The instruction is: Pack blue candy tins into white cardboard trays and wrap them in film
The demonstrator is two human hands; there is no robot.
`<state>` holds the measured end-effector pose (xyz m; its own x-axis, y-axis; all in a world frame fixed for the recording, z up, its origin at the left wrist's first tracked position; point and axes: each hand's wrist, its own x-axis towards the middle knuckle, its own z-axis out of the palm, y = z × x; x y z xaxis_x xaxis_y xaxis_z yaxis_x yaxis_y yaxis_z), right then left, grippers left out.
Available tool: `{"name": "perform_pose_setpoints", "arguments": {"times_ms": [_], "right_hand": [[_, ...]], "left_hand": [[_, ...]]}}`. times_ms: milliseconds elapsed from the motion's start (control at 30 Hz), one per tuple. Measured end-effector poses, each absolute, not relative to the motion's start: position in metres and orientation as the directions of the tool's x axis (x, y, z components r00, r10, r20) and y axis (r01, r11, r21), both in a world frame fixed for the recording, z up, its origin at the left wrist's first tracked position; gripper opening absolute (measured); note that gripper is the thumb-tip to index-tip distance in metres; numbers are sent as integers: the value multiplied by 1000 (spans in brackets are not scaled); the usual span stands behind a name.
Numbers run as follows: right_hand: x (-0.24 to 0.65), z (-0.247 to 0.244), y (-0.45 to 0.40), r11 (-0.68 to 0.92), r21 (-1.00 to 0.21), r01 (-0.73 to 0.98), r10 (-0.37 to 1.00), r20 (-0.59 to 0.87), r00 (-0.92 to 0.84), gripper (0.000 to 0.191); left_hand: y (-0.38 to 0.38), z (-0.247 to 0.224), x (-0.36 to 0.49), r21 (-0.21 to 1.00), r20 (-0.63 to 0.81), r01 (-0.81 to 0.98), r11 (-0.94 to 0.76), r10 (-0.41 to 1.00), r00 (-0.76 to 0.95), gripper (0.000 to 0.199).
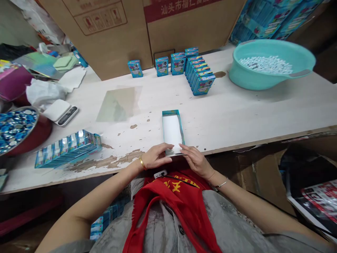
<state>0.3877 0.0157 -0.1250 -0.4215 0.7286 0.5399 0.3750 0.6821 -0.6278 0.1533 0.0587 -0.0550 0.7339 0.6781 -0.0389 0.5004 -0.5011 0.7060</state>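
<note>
An open, shallow blue cardboard tray box (172,127) with a white inside lies at the table's front edge, its long side pointing away from me. My left hand (157,156) grips its near left corner, fingers over the rim and thumb lower down. At the near right corner, my right hand (197,161) has its fingertips pressed on the side wall. The near end of the box is partly hidden by my fingers. Beyond it stand several small blue candy boxes (202,86), some in a tight row and others singly against a large carton.
To the right is a turquoise basin (252,82) of small pale pieces. On the left are a wrapped pack of boxes (70,147), a white scale (59,110), a red bowl (43,128) of blue foil-wrapped pieces and a translucent sheet (116,105). A big carton (105,42) stands behind.
</note>
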Motion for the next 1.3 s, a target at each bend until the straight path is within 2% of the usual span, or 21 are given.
{"name": "perform_pose_setpoints", "arguments": {"times_ms": [67, 167, 233, 333, 400, 467, 533, 600, 667, 733, 900, 967, 1000, 1067, 1133, 1233, 1300], "right_hand": [[383, -122, 16, 620, -676, 398, 783, 503, -366, 45], [375, -121, 17, 531, -707, 468, 847, 466, -256, 51], [371, -123, 18, 526, -673, 520, 847, 470, -250, 48], [368, -127, 19, 578, -564, 589, 809, 487, -328, 43], [367, -129, 20, 615, -479, 626, 774, 518, -363, 40], [367, -131, 21, 649, -398, 648, 734, 551, -397, 34], [365, -131, 23, 675, -339, 656, 701, 573, -425, 27], [363, -128, 25, 676, -321, 663, 699, 564, -440, 20], [360, -123, 27, 655, -347, 671, 730, 520, -444, 18], [355, -119, 30, 624, -393, 676, 769, 463, -441, 17], [350, -119, 39, 558, -487, 672, 829, 368, -421, 14], [353, -118, 38, 549, -566, 615, 836, 359, -415, 10], [355, -117, 37, 535, -624, 570, 843, 351, -408, 16], [357, -114, 36, 454, -757, 470, 881, 302, -365, 42], [354, -112, 41, 269, -871, 412, 954, 183, -236, 63], [343, -113, 58, 14, -930, 368, 999, -4, -48, 71], [337, -113, 73, -25, -931, 364, 997, -49, -57, 68]], "left_hand": [[57, -57, 156, 661, -61, 569, -488, 722, 690, 40], [55, -63, 166, 614, -84, 689, -386, 836, 543, 33], [54, -64, 174, 616, -103, 730, -296, 889, 447, 37], [52, -61, 181, 592, -138, 775, -222, 919, 369, 42], [49, -56, 180, 523, -130, 815, -250, 921, 367, 40], [44, -53, 177, 394, -56, 854, -339, 919, 391, 38], [39, -51, 174, 234, 32, 849, -474, 876, 480, 36], [35, -51, 173, 112, 33, 793, -599, 800, 599, 29], [35, -52, 176, 58, -33, 748, -661, 748, 663, 23], [41, -51, 182, 41, -106, 753, -657, 747, 657, 23], [71, -35, 197, 83, -362, 800, -594, 730, 579, 30], [83, -23, 202, 92, -479, 815, -572, 692, 540, 28], [89, -18, 204, 102, -538, 822, -561, 663, 520, 26], [98, -9, 208, 132, -636, 841, -525, 606, 478, 24], [103, -4, 212, 155, -693, 861, -484, 569, 444, 26], [100, -1, 213, 133, -707, 867, -480, 568, 422, 22], [95, 6, 212, 92, -702, 862, -498, 582, 411, 18]]}}
